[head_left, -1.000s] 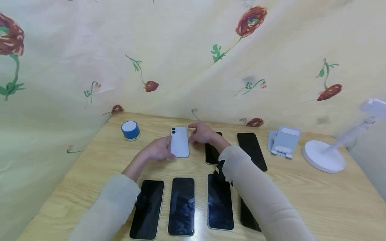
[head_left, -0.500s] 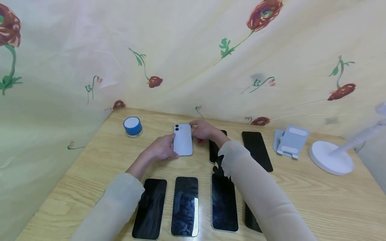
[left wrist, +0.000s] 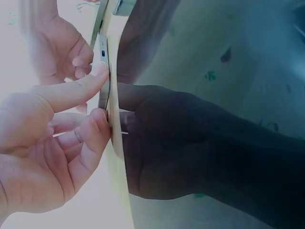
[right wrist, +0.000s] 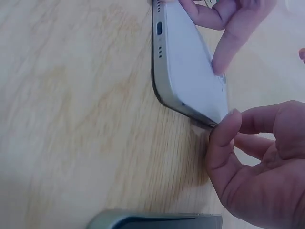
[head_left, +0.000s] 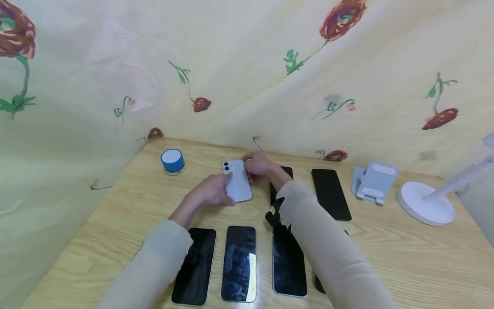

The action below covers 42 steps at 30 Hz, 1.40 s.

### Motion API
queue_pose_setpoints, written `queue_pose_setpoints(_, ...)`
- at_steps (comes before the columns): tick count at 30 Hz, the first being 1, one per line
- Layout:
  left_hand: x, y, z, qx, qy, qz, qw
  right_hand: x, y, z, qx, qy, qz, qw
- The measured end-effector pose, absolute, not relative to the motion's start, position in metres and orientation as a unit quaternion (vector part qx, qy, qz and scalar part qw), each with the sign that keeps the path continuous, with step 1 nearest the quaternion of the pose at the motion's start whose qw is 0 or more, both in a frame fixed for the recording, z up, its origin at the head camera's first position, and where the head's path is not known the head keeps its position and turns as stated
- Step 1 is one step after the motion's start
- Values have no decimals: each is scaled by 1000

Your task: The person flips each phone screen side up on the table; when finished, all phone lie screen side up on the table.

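A white smartphone (head_left: 240,189) lies back up near the far side of the table, turned slightly, its twin cameras at the far left corner. My left hand (head_left: 210,189) grips it along the left side, with the index finger over the back and the thumb at the bottom edge. From the other side, my right hand (head_left: 257,165) pinches the right edge near the top corner. In the right wrist view, a shadow shows under the phone's (right wrist: 190,67) near side. The charging port faces the camera in the left wrist view.
Several black-screened phones lie face up, including one in the front row (head_left: 239,264) and one farther right (head_left: 332,195); the right arm covers parts of some. A blue cylinder (head_left: 173,163) stands left, a pale blue phone stand (head_left: 376,182) and white lamp (head_left: 426,204) right.
My right hand has come in from beside the white smartphone to its right edge. The phone has turned, its top leaning left and its bottom shifting right. The head view has shifted slightly.
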<state>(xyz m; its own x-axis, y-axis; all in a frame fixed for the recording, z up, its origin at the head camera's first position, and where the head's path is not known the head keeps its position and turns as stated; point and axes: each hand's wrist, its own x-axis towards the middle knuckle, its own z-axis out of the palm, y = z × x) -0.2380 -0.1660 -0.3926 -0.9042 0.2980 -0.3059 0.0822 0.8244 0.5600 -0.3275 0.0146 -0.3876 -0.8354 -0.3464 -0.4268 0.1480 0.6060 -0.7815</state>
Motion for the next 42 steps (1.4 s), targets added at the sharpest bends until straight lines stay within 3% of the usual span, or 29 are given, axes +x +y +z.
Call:
queue_pose_setpoints(15,-240,-171,-390,134,918,295,228,-323,52,-393,-49,777,-545,311)
queue_pose_setpoints(36,-241,-174,-387,95,871,374,303,-310,60,-389,-57,765,-565,303)
queue_pose_setpoints(42,-239,-170,-384,65,869,390,296,-310,61,-392,-57,764,-572,294)
